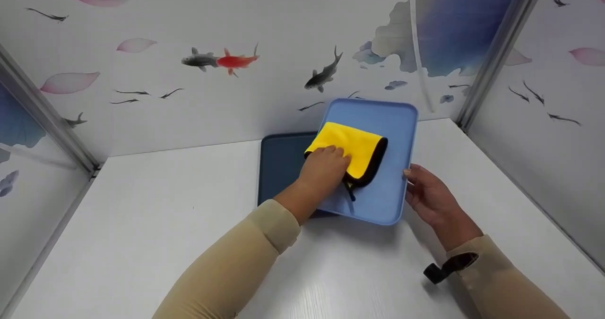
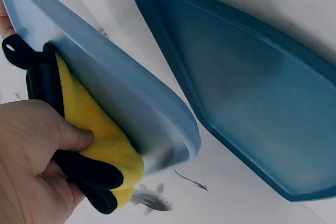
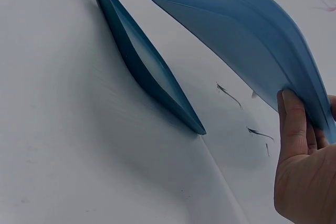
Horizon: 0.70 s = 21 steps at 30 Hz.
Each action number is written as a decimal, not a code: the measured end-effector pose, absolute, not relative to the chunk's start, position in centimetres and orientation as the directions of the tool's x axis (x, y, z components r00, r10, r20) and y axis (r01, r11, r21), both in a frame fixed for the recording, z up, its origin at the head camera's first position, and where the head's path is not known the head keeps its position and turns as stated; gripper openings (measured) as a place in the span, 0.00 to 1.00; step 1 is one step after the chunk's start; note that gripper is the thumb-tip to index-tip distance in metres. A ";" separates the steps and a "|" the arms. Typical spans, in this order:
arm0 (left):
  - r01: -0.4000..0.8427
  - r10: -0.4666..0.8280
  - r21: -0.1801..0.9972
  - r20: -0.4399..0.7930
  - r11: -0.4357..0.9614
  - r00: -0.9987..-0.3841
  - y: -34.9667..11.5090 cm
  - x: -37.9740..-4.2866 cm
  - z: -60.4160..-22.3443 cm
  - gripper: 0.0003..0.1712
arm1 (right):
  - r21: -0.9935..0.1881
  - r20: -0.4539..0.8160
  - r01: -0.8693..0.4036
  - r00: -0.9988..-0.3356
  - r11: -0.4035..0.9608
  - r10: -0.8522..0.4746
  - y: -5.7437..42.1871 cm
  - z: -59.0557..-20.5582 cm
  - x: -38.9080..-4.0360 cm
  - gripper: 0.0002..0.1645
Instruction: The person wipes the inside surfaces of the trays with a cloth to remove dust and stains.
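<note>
Bright yellow covers the cloth (image 1: 360, 144), with black edging (image 1: 376, 159). I see a pale blue tray (image 1: 371, 210), a dark teal tray (image 1: 282, 168) left, beige sleeves (image 1: 227, 267), a white tabletop (image 1: 165, 205), and a white far wall (image 1: 274, 7) patterned with red and grey fish (image 1: 236, 62).

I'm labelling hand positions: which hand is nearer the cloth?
Left. The left hand pinches the cloth; the right hand is apart from it, holding the light tray by its edge.
</note>
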<state>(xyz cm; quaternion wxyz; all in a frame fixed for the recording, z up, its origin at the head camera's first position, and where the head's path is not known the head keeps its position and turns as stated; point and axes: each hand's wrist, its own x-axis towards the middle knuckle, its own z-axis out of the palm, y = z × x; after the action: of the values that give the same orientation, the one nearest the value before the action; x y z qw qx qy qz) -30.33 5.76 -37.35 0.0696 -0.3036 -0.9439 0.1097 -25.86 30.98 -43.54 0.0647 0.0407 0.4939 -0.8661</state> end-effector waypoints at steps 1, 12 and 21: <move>0.556 0.585 -0.247 0.060 0.794 -0.809 5.6 -30.5 -37.3 0.28 | -0.850 -0.132 0.151 -0.989 -0.504 -0.074 31.0 -43.6 -25.8 0.14; 0.520 0.526 -0.088 0.077 0.850 -0.847 4.8 -32.2 -37.4 0.25 | -0.859 -0.113 0.128 -0.992 -0.496 -0.060 31.0 -43.8 -25.6 0.12; 0.400 0.397 0.193 0.052 0.896 -0.916 5.2 -32.5 -36.9 0.19 | -0.875 -0.091 0.118 -0.993 -0.469 -0.078 30.8 -43.7 -25.9 0.12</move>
<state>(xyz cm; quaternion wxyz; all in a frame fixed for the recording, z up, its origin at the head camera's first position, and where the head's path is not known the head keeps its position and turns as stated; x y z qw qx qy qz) -32.51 5.19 -36.94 0.0057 -0.2046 -0.9737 -0.1001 -25.85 30.80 -43.73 0.0572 0.0191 0.5120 -0.8569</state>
